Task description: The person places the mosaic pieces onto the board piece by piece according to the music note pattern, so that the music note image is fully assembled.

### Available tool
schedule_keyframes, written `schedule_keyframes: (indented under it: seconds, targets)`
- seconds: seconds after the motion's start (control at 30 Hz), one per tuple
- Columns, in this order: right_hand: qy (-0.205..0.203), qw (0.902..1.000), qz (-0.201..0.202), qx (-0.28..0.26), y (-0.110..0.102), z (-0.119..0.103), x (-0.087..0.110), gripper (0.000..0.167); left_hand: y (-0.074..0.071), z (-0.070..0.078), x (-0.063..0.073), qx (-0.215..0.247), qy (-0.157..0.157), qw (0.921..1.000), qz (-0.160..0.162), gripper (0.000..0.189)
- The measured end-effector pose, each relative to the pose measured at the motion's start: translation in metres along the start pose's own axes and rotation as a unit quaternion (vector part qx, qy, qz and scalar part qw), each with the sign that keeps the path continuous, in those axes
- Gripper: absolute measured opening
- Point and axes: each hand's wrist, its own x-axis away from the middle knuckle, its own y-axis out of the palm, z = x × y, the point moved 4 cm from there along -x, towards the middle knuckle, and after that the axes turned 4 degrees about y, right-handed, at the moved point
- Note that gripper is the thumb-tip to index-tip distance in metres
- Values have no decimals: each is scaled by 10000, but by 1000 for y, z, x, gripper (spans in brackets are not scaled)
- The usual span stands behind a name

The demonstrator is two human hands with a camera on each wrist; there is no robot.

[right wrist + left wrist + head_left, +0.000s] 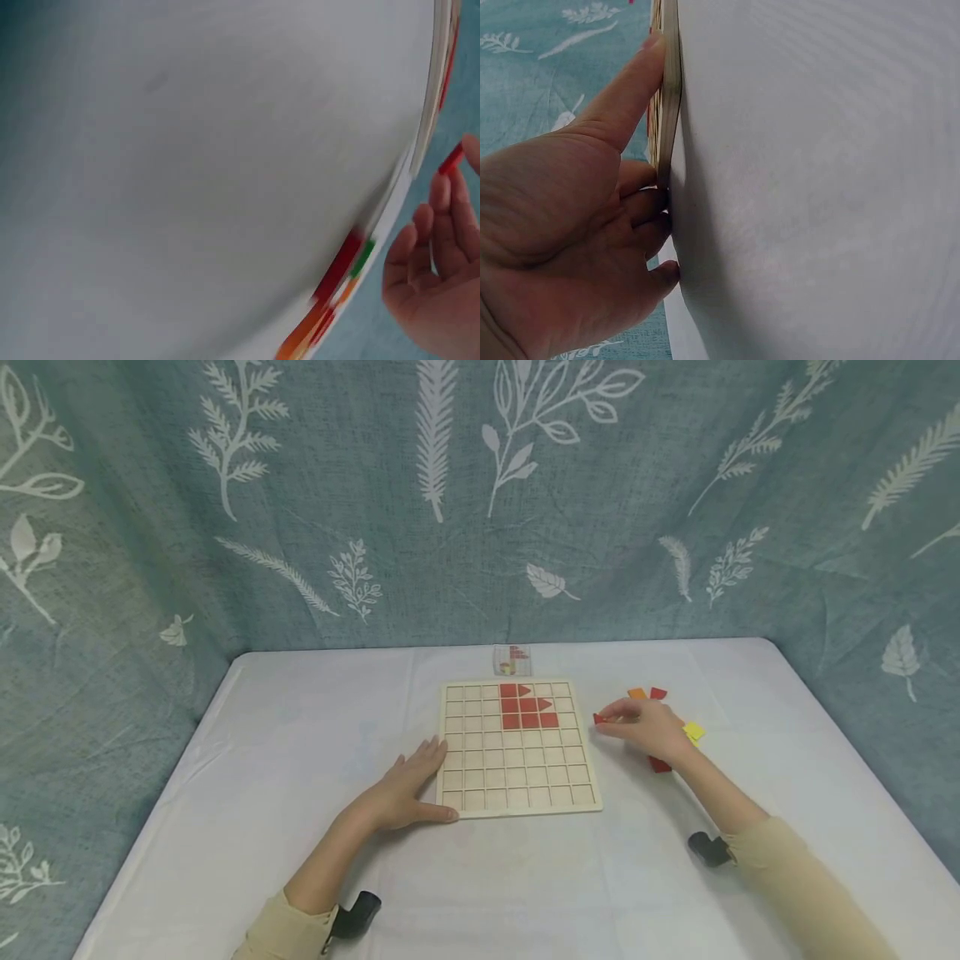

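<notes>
Pinching a small red piece (598,719) between thumb and fingertips, the right hand (648,727) is raised just beside the right edge of a gridded wooden board (517,777), the piece near that edge but apart from it; the left hand (405,785) lies with fingers extended and thumb spread, touching the board's left edge and its near left corner; the board lies flat between the two hands; set red tiles (528,704) occupy three adjoining rows, ahead and to the right of the left hand, with pointed ends on the two farther rows; beneath and around the right hand lie loose pieces in orange (637,693), yellow (694,731), red and green; a picture card (513,661) lies beyond the board, ahead of both hands.
</notes>
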Motion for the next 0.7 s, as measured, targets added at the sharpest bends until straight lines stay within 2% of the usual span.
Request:
schedule_keyframes:
  seconds: [0.17, 0.33, 0.7]
  targets:
    - [-147, 9998, -127, 92, 20, -22, -14, 30, 0, 0, 1, -3, -18, 10000, 10, 104]
    - [-259, 9991, -218, 265, 28, -38, -20, 24, 0, 0, 0, -27, -19, 10000, 11, 104]
    - [-121, 9989, -368, 266, 32, -42, -23, 25, 2, -5, -2, -101, -46, 9999, 20, 105]
